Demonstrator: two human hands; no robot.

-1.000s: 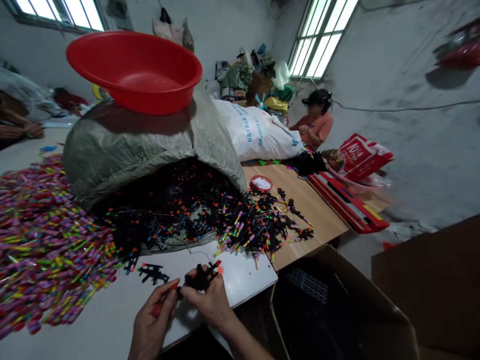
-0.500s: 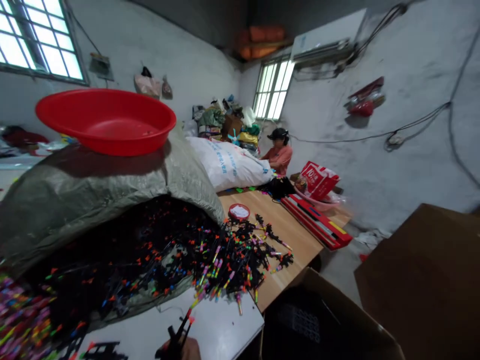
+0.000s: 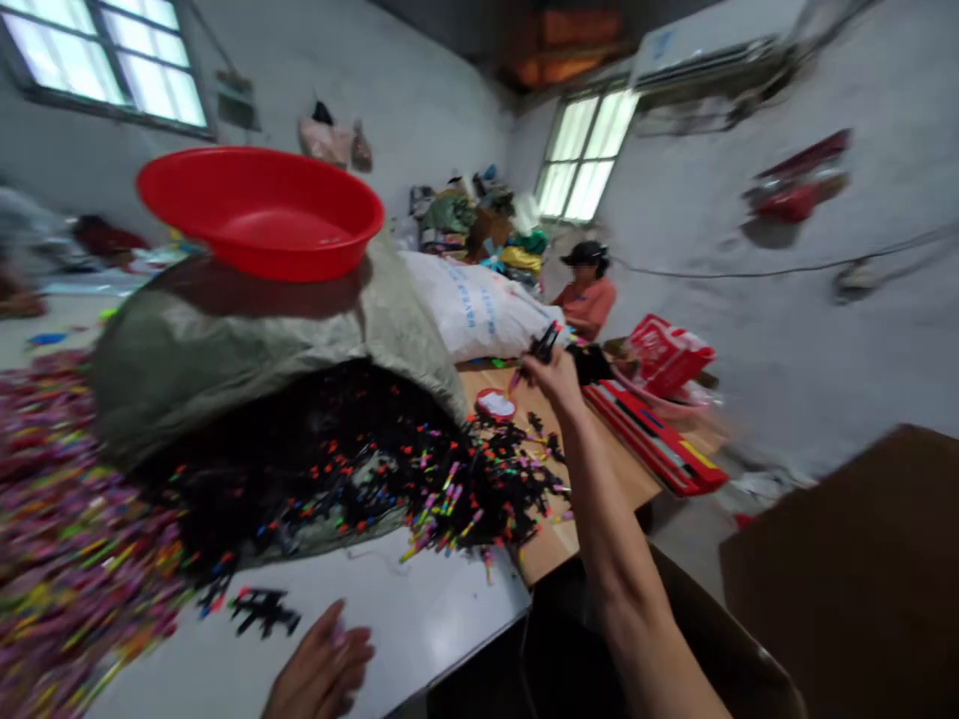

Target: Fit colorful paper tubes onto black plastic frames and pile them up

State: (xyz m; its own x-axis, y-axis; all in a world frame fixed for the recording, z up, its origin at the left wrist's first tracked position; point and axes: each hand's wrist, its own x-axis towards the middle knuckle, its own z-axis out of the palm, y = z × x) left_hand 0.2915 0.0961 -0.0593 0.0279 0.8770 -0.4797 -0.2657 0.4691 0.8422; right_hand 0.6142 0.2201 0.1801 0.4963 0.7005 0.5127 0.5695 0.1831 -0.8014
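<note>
My right hand (image 3: 554, 377) reaches far forward over the table, closed around a black toy gun (image 3: 547, 342). The gun's coloured tube end points down, close to a small red dish (image 3: 495, 403) of white stuff; I cannot tell whether they touch. My left hand (image 3: 324, 661) is low over the white tabletop, fingers curled, with a small lilac bit showing between thumb and fingers. Beside it lies another black toy gun (image 3: 264, 610). A heap of black toy guns with coloured tubes (image 3: 479, 489) spills from a grey-green sack (image 3: 225, 350).
A red basin (image 3: 262, 215) rests on the sack. Pink and yellow tubes (image 3: 82, 519) pile up at left. Behind are a white sack (image 3: 472, 310) and a seated person (image 3: 590, 290). A long red box (image 3: 659, 439) and a cardboard box (image 3: 846, 569) stand at right.
My right hand has come into view, stretched forward with a toy gun beside the dish. The toy gun held low at the front is gone from there; my left hand now shows there. The view has shifted left.
</note>
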